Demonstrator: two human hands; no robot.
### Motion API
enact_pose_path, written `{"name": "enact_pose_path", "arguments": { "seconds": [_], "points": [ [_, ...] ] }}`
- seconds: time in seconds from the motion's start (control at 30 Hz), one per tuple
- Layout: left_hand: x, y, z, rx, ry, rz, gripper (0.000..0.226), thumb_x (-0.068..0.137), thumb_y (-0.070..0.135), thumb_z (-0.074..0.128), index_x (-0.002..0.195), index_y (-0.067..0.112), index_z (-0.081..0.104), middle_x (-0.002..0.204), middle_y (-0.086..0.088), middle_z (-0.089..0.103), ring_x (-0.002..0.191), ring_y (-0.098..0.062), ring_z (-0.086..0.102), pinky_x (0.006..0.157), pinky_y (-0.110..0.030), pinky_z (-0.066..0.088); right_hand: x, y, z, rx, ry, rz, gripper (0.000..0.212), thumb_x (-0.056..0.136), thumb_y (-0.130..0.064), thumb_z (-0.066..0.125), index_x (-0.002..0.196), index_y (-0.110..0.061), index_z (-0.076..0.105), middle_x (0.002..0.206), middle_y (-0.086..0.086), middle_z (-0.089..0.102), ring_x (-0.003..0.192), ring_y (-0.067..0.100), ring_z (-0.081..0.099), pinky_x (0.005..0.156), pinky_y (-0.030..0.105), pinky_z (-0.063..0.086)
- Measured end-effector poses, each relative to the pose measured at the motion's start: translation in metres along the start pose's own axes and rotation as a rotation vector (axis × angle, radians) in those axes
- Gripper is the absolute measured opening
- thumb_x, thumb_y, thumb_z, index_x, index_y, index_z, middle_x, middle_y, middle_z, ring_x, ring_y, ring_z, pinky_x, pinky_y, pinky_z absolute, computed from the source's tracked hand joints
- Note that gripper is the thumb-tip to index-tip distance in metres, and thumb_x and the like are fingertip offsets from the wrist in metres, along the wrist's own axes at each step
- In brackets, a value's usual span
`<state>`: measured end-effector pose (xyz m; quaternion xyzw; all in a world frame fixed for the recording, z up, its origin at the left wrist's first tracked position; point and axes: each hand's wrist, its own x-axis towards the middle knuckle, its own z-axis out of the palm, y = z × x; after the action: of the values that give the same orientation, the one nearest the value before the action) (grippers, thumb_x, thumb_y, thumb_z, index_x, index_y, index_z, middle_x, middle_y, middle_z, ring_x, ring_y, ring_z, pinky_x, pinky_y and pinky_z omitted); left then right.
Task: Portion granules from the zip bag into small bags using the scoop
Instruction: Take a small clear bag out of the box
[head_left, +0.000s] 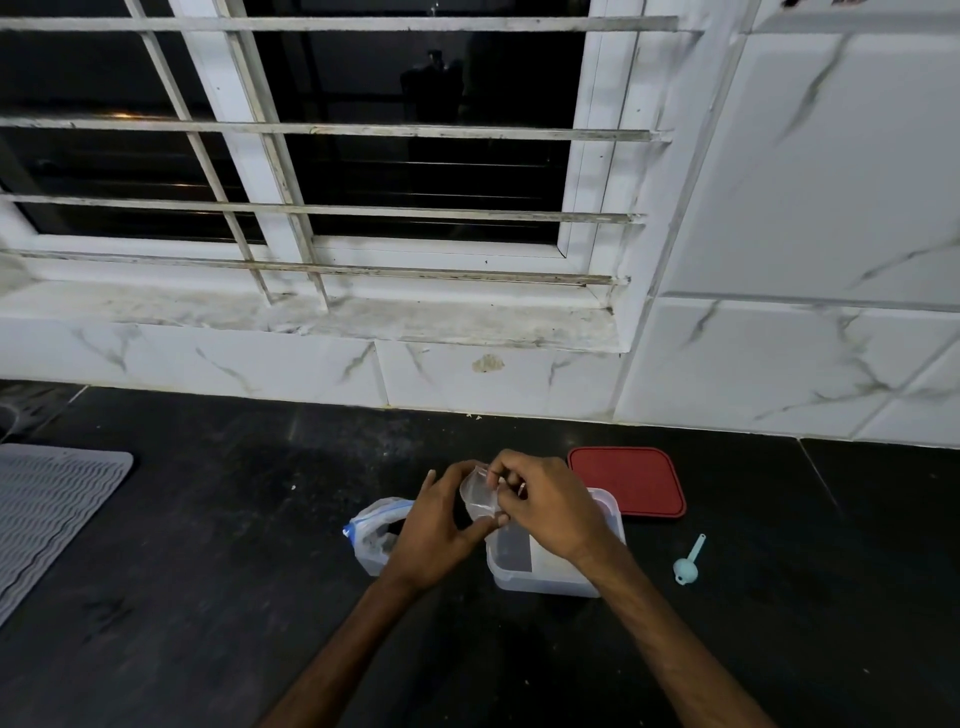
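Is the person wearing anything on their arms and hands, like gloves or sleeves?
No gloves and no sleeves show: both forearms are bare. The left hand wears nothing. The right hand has what looks like a thin pale ring on one finger. No watch or bracelet shows on either wrist.

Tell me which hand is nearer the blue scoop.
Right. The right hand, pinching the small bag, is left of the scoop; the left hand is farther left, by the zip bag.

No legible text or labels anywhere.
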<state>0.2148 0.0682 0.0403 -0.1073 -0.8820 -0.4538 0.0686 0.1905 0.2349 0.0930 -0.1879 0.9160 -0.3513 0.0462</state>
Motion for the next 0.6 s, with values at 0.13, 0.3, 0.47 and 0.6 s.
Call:
{"name": "enact_pose_path", "arguments": {
  "seconds": [0.13, 0.3, 0.47, 0.6],
  "points": [
    [-0.003, -0.003, 0.005, 0.002, 0.023, 0.005, 0.057, 0.080, 0.062, 0.060, 0.125, 0.029, 0.054, 0.120, 0.021, 0.063, 0.113, 0.004, 0.057, 0.117, -0.052, 0.027, -0.001, 0.001, 0.001, -0.173, -0.041, 0.052, 0.018, 0.096, -0.025, 0.056, 0.105, -0.026, 0.071, 0.096, -0.007, 0.072, 0.078, 0.004, 0.064, 0.069, 0.016, 0.050],
    [-0.006, 0.004, 0.011, 0.056, 0.008, 0.030, 0.054, 0.082, 0.062, 0.052, 0.129, 0.035, 0.050, 0.123, 0.018, 0.063, 0.114, 0.000, 0.059, 0.122, -0.047, 0.018, 0.002, -0.003, 0.005, -0.215, -0.014, 0.149, 0.022, 0.092, -0.042, 0.060, 0.103, -0.026, 0.071, 0.092, -0.005, 0.072, 0.076, 0.008, 0.064, 0.069, 0.022, 0.050],
    [-0.007, 0.003, 0.020, 0.105, -0.006, 0.025, 0.056, 0.085, 0.059, 0.052, 0.135, 0.034, 0.046, 0.125, 0.015, 0.065, 0.117, -0.002, 0.058, 0.124, -0.046, 0.013, 0.007, -0.008, 0.008, -0.312, -0.045, 0.186, 0.028, 0.089, -0.046, 0.061, 0.104, -0.024, 0.071, 0.094, -0.005, 0.073, 0.081, 0.012, 0.067, 0.068, 0.023, 0.048],
    [-0.009, 0.005, 0.023, 0.153, -0.042, -0.003, 0.080, 0.077, 0.070, 0.049, 0.146, 0.029, 0.038, 0.127, 0.015, 0.062, 0.118, -0.004, 0.057, 0.124, -0.040, 0.008, 0.006, -0.010, 0.008, -0.381, -0.153, 0.210, 0.035, 0.088, -0.037, 0.067, 0.118, -0.020, 0.063, 0.111, 0.000, 0.069, 0.099, 0.019, 0.065, 0.089, 0.035, 0.053]
  ]
}}
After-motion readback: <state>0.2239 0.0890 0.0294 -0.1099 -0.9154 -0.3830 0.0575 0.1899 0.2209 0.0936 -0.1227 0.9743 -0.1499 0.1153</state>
